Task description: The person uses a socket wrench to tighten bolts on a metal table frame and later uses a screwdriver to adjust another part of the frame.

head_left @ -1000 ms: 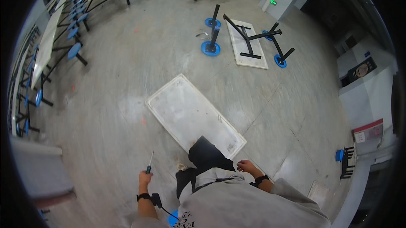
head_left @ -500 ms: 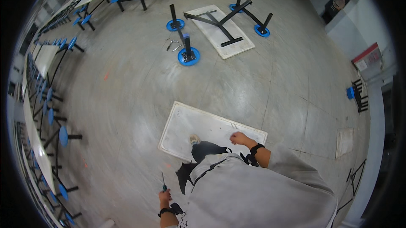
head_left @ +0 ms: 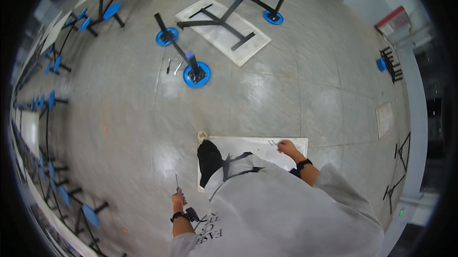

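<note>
White panel (head_left: pixel 248 145) now under right hand (head_left: pixel 286 147), fingers released; left hand (head_left: pixel 179 201) still grasping tool (head_left: pixel 177 182)

My left hand (head_left: pixel 178 201) stays low, fist closed, wrist banded black; my right hand (head_left: pixel 286 148) reaches forward, fingers curled, wrist banded too.

glossy grey floor (head_left: pixel 267 99); smooth white panel (head_left: pixel 248 148); matt cloth shirt (head_left: pixel 281 214).
</note>
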A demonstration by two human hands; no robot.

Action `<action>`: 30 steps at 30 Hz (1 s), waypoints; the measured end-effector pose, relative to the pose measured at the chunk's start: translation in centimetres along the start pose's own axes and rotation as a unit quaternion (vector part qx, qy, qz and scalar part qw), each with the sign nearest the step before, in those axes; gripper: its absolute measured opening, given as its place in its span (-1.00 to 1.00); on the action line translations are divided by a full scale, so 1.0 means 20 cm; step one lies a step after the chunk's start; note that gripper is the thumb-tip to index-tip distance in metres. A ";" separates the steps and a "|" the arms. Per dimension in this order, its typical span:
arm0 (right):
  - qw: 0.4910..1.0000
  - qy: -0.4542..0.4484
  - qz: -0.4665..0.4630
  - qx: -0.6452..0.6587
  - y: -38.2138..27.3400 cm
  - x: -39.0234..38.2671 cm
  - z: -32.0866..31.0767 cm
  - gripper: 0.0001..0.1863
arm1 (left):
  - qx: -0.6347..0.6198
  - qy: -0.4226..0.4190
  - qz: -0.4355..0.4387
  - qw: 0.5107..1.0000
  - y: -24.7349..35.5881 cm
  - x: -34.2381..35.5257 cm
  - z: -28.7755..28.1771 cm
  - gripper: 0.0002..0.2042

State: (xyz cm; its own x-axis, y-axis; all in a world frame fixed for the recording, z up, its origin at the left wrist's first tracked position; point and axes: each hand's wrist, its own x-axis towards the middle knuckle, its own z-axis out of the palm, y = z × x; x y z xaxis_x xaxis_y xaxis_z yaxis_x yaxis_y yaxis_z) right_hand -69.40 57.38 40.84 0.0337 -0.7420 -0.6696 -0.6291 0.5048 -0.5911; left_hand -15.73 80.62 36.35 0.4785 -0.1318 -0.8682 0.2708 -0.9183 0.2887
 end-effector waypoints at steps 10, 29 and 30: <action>0.938 0.071 0.218 0.258 -0.20 -0.06 -0.18 -0.73 | 0.121 -0.232 0.321 0.910 1.99 0.07 0.79 -0.71; 0.988 -0.010 -0.129 -0.080 -1.38 1.70 -1.58 -0.63 | 0.027 -0.563 0.134 0.815 3.04 -0.82 3.15 -0.82; 0.994 -0.013 -0.101 -0.045 -1.36 1.79 -1.65 -0.65 | 0.009 -0.559 0.123 0.820 3.08 -0.82 3.25 -0.84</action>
State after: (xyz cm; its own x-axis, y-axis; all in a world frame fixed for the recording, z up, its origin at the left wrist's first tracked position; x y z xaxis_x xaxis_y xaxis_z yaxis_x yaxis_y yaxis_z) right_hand -76.67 2.42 47.81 0.1857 -0.8123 -0.5529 -0.6737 0.3044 -0.6734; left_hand -61.25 1.93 42.12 -0.5503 -0.5643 -0.6155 0.2634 -0.8168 0.5133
